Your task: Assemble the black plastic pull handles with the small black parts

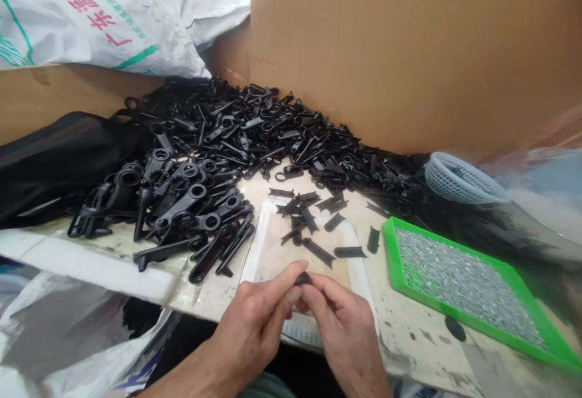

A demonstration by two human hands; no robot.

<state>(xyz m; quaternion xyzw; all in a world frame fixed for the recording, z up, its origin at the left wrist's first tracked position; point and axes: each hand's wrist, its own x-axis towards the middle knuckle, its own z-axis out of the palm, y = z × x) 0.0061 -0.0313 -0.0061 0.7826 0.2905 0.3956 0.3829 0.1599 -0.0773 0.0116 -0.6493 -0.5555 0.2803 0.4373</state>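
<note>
My left hand (264, 313) and my right hand (339, 316) meet over the front edge of the table. Between their fingertips they pinch a small black plastic part (302, 278), mostly covered by the fingers, so its full shape is hidden. Just beyond the hands, several short black plastic strips with notched ends (318, 251) lie scattered on a white-edged mat (254, 252). To the left of them is a heap of black plastic arms with ring ends (182, 204).
A large pile of black parts (254, 119) spreads along the cardboard wall (409, 53). At right, a green tray (391, 265) holds many small metal pins, with a pale blue basket (464, 180) behind it. White sacks (91, 16) stand at upper left; black cloth (68, 149) lies below.
</note>
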